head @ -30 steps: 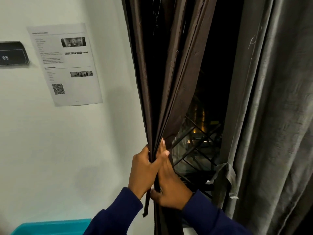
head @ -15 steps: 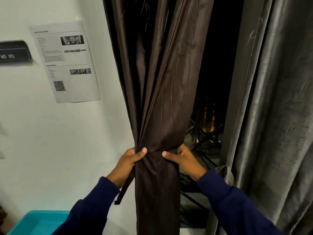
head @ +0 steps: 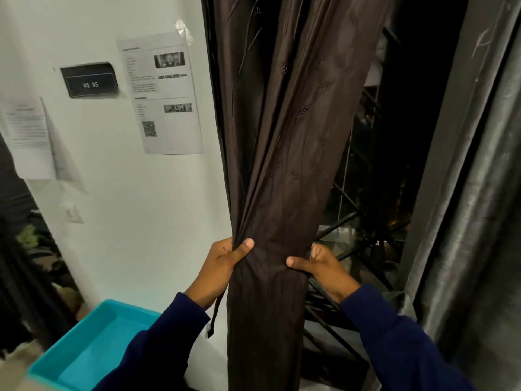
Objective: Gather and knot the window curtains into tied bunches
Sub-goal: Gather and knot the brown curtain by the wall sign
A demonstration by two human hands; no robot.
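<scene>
Brown curtain: hangs at window, gathered into 1 bunch, no knot yet. Left hand and right hand: each grips 1 side of the bunch, thumbs across the front. Grey curtain: right of window, loose, untied. Knotting remains.

Looks like a workplace or shared-accommodation room rather than a private home. Take the dark wall plaque reading "WS 05" as the marker: it numbers the spot like a workstation or room. Just right of the plaque hangs a printed notice with small photos and a QR code; left and below the plaque, another taped sheet of text. All on a plain white wall. Far right of the plaque, a window with a metal grille, night outside. Below the plaque, a turquoise plastic bin.
</scene>
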